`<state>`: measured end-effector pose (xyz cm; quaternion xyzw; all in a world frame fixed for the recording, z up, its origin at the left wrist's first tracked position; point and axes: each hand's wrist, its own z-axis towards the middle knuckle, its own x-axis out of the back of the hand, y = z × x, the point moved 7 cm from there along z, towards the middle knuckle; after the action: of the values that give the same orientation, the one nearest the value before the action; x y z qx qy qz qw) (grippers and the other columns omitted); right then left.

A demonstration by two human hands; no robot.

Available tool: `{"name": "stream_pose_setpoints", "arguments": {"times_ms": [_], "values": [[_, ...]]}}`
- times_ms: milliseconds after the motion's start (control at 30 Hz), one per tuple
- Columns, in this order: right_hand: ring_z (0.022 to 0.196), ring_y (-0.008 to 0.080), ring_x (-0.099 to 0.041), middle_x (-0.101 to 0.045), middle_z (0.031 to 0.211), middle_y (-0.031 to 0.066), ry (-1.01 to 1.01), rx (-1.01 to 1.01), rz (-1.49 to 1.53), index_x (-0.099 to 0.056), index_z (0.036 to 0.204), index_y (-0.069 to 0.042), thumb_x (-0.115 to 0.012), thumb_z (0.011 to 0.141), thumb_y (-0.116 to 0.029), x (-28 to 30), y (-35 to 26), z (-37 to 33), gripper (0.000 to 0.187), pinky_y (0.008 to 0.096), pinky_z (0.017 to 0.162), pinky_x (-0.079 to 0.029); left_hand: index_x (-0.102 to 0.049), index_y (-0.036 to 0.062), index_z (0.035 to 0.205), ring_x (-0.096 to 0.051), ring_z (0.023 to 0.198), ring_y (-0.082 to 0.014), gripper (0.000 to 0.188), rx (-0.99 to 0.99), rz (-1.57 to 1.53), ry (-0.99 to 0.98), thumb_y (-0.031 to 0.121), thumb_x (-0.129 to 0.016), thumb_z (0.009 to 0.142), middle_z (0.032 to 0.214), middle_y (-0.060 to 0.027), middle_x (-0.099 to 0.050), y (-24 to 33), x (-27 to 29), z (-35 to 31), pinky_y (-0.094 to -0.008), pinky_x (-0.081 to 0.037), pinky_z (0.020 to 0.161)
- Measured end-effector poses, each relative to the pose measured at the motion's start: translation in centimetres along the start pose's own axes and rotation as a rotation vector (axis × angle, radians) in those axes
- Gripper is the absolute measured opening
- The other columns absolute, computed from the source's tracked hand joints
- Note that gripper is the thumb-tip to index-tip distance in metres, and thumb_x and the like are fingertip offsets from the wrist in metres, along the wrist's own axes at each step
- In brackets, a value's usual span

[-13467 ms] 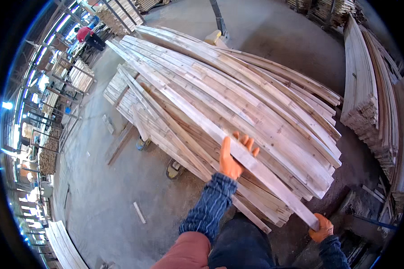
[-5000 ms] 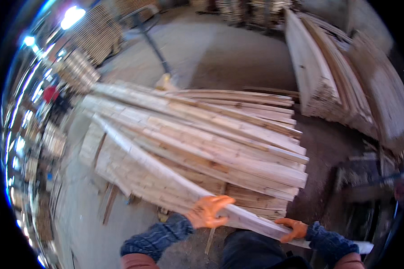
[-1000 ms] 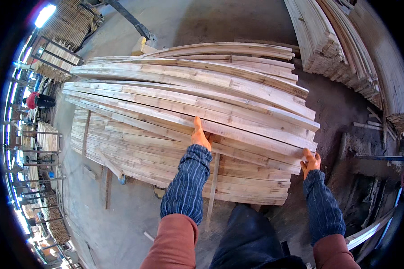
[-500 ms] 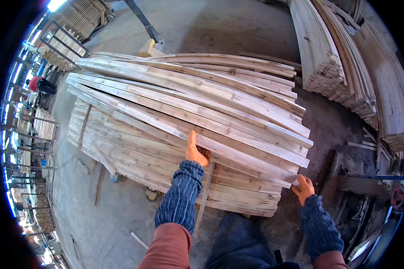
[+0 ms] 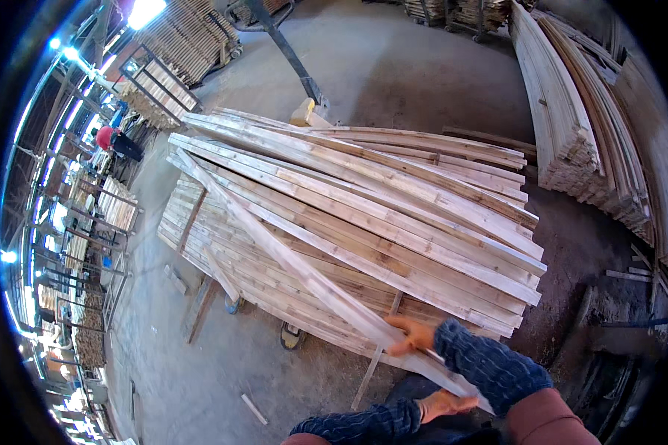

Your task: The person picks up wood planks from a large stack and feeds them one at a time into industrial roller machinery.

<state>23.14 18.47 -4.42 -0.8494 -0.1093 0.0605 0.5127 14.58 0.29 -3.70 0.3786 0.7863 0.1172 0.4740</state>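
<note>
A long, pale wooden board (image 5: 304, 271) slants from the far left of the stack down toward me. Its far end rests on other boards, while its near end hangs off the stack's front edge. Partway up that near part, my right hand (image 5: 412, 335) is closed around the board. Closer to its near end, my left hand (image 5: 445, 404) grips the lower edge; some of its fingers are hidden. Behind the board, several similar loose boards (image 5: 393, 200) lie side by side on a neater layer of boards (image 5: 252, 274).
Crosswise wooden strips (image 5: 193, 219) lie on the lower layer. Tall board stacks (image 5: 564, 126) stand at the right, near dark machinery (image 5: 608, 386). A metal post (image 5: 286, 52) rises behind the pile. At far left, a person in red (image 5: 107, 139) is near racks. A shoe (image 5: 292, 335) shows beside the pile.
The front board's near end has swung off the stack toward me. My right hand moved from its end to farther along; my left hand moved toward the near end. The view has shifted.
</note>
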Motion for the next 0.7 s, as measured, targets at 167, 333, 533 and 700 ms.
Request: {"name": "stream_pose_setpoints", "arguments": {"times_ms": [167,333,533,700], "values": [[0.136,0.0296,-0.047,-0.043,0.157,0.0153,0.04,-0.28,0.624,-0.043,0.157,-0.016,-0.092,0.075,-0.026,-3.1,9.5,-11.9,0.096,0.0463,0.114,-0.04,-0.061,0.0057,0.131,-0.066,0.113,-0.0272,0.046,-0.168,1.055,-0.194,0.033,-0.07,0.094,0.111,-0.0128,-0.071,11.4,0.9,-6.0,-0.0397,-0.05,0.1],[0.146,0.0369,-0.039,-0.038,0.161,0.0181,0.132,-0.431,0.323,-0.035,0.161,-0.018,-0.093,0.072,-0.042,-2.3,10.2,-30.3,0.11,0.0496,0.124,-0.026,-0.062,0.0104,0.137,-0.055,0.127,-0.0387,0.076,-0.501,1.947,0.071,0.061,-0.07,0.08,0.135,-0.0172,-0.061,27.0,8.8,-10.0,-0.0584,-0.041,0.106],[0.135,0.0415,-0.053,-0.052,0.151,0.0213,0.242,-0.508,-0.235,-0.03,0.163,-0.027,-0.088,0.071,-0.052,-3.3,10.8,-46.6,0.112,0.0473,0.114,-0.041,-0.062,0.0144,0.136,-0.063,0.123,-0.0364,0.098,0.046,1.976,-0.259,0.075,-0.079,0.061,0.129,-0.0183,-0.068,25.9,18.3,-8.1,-0.0476,-0.045,0.109],[0.123,0.038,-0.061,-0.062,0.138,0.0173,0.329,-0.705,-0.541,-0.029,0.162,-0.035,-0.088,0.07,-0.047,-5.7,12.3,-51.3,0.11,0.0499,0.106,-0.046,-0.059,0.012,0.134,-0.061,0.116,-0.0389,0.081,0.266,2.16,-0.213,0.045,-0.086,0.064,0.121,-0.0176,-0.067,19.5,11.5,-5.6,-0.0515,-0.047,0.103]]}}
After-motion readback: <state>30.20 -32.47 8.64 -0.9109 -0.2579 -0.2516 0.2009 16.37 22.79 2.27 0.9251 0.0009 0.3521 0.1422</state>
